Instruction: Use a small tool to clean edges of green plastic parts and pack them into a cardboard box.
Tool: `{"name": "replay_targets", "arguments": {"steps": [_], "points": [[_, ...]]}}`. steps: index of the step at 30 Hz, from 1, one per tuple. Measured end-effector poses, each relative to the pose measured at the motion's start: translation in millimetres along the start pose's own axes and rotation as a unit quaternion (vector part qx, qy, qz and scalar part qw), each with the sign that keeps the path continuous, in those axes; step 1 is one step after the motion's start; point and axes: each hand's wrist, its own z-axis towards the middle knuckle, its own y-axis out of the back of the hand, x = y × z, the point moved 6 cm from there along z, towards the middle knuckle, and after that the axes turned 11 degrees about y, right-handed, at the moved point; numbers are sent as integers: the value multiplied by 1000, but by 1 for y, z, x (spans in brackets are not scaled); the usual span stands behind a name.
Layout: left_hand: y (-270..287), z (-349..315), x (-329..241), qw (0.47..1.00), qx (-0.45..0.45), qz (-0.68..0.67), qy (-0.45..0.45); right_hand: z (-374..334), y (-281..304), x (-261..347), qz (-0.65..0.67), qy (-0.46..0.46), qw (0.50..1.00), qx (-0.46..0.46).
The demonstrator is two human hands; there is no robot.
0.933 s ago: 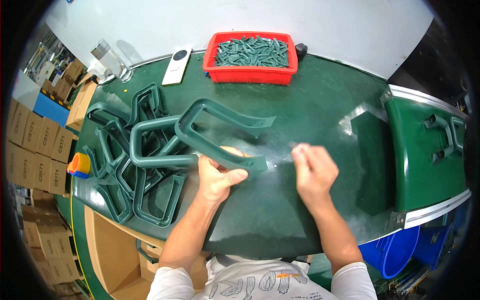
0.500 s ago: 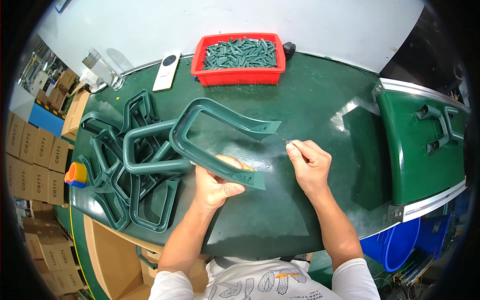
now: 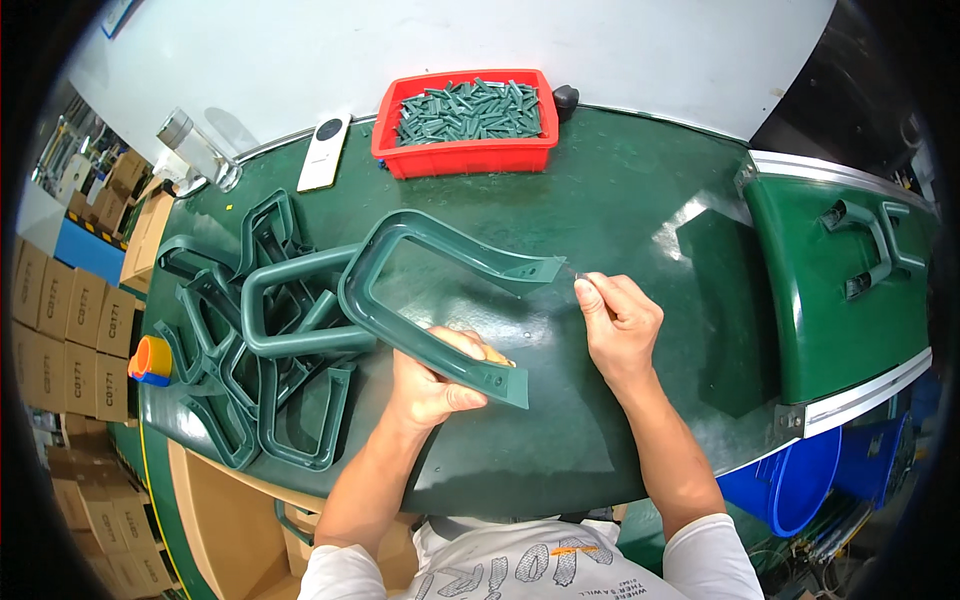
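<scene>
My left hand (image 3: 432, 392) is closed around the lower arm of a green U-shaped plastic handle (image 3: 405, 327), whose two flared ends point right. Something orange-yellow (image 3: 497, 356) shows by its fingertips behind the handle; I cannot tell what it is. My right hand (image 3: 622, 322) is closed in a pinch, just right of the handle's upper end. A thin, dark sliver (image 3: 573, 272) sticks out of the pinch toward that end; its kind cannot be made out. Left of the held handle lies a pile of similar green handles (image 3: 298, 338), which it partly overlaps in view.
A red bin (image 3: 465, 160) of small green pieces stands at the back beside a phone (image 3: 322, 155) and a glass bottle (image 3: 205, 150). At left sits an orange-and-blue roll (image 3: 152, 358); at right, a green panel (image 3: 850, 330) with metal rails bears handles.
The handle's upper end has come closer to my right fingers, and its lower end has dropped slightly. Both hands keep their grip. The whole view has shifted a little.
</scene>
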Motion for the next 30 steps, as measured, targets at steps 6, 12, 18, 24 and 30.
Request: {"name": "replay_targets", "arguments": {"steps": [6,12,18,24,30], "points": [[-10,1,-3,996,67,48,-30,11,17,-44,26,-148,988,-17],[4,6,-7,999,37,13,-13,2,2,-31,390,-302,859,136],[6,6,-8,1000,-16,-8,5,-4,-5,-17,426,-312,819,224],[9,5,-9,1000,-19,-6,2,-6,-6,-15,426,-306,821,227],[6,7,-9,999,-37,7,11,-7,-3,-16,422,-304,824,227]]}}
